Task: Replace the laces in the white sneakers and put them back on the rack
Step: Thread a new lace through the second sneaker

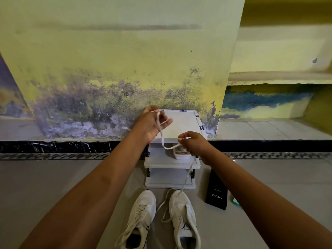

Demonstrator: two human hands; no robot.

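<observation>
While lace (pixel 168 148) exits sneaker (pixel 185 218): best drawn upward steadily, avoiding snags.
Left hand (pixel 152 123): fingers curled, lace looped around them.
Right hand (pixel 193 142): thumb and finger pinch lace.

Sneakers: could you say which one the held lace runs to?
The right sneaker: the lace rises from it to the right hand and left hand; the left sneaker's lies unheld.

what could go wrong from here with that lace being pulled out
The lace runs down into the right sneaker, so a sharp pull may drag or tip the shoe instead of freeing it. Its slack loop hangs in front of the small tub on the rack and might snag it. The turns round the fingers of the left hand could knot.
</observation>
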